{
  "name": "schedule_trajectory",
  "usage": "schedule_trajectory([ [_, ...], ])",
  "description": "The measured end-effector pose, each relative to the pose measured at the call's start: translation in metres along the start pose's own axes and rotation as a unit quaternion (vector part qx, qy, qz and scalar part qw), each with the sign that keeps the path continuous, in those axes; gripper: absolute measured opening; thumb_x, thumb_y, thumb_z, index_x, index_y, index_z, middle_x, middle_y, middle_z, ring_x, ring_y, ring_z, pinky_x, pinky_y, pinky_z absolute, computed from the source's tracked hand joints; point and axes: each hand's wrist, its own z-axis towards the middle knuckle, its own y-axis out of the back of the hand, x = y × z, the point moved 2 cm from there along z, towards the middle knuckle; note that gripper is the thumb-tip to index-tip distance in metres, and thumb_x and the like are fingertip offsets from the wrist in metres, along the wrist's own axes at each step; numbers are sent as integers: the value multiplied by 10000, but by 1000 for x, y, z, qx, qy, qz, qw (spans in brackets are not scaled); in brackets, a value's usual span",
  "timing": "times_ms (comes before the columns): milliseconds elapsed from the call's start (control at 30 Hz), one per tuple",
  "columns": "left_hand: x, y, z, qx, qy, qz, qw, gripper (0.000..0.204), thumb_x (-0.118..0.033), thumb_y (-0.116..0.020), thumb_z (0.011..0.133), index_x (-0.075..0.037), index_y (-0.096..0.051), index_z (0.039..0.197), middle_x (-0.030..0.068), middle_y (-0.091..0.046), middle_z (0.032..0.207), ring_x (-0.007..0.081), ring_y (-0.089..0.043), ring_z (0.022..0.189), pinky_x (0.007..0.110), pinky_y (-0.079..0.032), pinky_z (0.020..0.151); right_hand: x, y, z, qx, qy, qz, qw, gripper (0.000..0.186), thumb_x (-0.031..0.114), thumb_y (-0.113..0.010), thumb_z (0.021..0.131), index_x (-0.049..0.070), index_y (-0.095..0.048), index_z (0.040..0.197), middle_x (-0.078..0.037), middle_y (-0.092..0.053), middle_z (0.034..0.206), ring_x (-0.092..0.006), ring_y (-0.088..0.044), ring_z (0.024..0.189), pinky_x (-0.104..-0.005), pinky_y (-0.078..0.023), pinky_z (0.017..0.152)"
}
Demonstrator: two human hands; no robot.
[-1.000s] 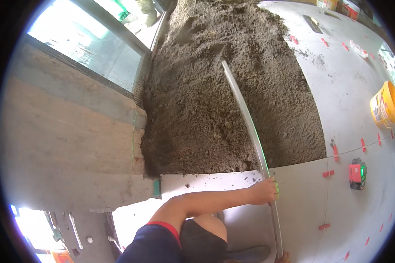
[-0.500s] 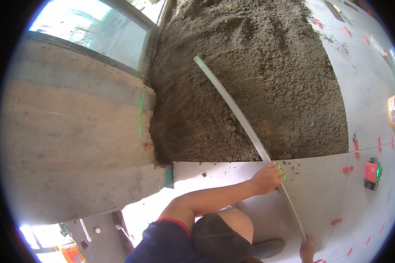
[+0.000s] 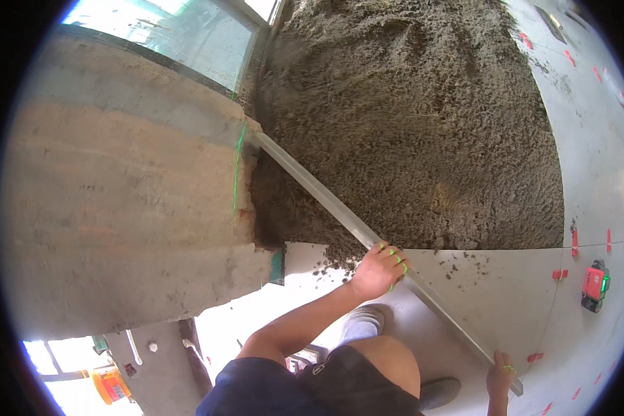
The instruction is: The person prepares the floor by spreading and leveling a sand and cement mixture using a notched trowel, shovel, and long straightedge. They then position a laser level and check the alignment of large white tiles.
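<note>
A long metal straightedge (image 3: 319, 191) slants from the wall corner over the grey mortar bed (image 3: 430, 125) to the lower right. My left hand (image 3: 381, 270) is closed around its middle, near the edge of the mortar, with green laser light across the fingers. Farther down, my right hand (image 3: 500, 378) grips the bar close to its near end. The bar's far tip sits against or right beside the broken edge of the wall (image 3: 132, 159). Crumbs of mortar (image 3: 336, 260) lie spilled on the pale tiles (image 3: 492, 291) beside my left hand.
A red laser level (image 3: 594, 286) stands on the tiles at right, among red tile clips (image 3: 559, 274). A trowel (image 3: 551, 24) lies at the far right. The window (image 3: 173, 41) is at upper left. An orange bucket (image 3: 109, 385) shows at lower left.
The bar's far end has swung left and nearer, from over the mortar to the wall corner. My left hand moved left with it. More mortar has spilled onto the tiles.
</note>
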Motion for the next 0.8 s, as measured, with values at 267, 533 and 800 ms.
schedule_trajectory([
  [267, -87, 7, 1, -1, -73, -45, 996, 143, -131, -568, 624, -86, -549, 758, 26, -526, 762, 186, -519, 751, 299, -420, 633, -80, 29, -56, -17, 14, -48, 999, 351, 53, -542, 812, 95, -545, 1160, -166, -598, 1067, -365, -572, 960, -418, -479, 815],
  [533, -102, -43, -49, 89, -38, -32, 995, 178, -140, -562, 674, -104, -561, 848, 25, -544, 846, 186, -527, 809, 311, -418, 707, -125, 27, -20, -112, 55, -29, 992, 318, -81, -561, 622, 101, -609, 877, -154, -599, 834, -371, -583, 793, -440, -444, 676],
  [800, -95, -85, -17, 31, -104, -55, 993, 226, -182, -616, 641, -126, -573, 855, 22, -569, 934, 197, -543, 866, 352, -417, 788, -163, -19, -51, -108, -31, 116, 987, 264, -40, -557, 679, 64, -610, 915, -211, -562, 1109, -348, -542, 1047, -459, -353, 957],
])
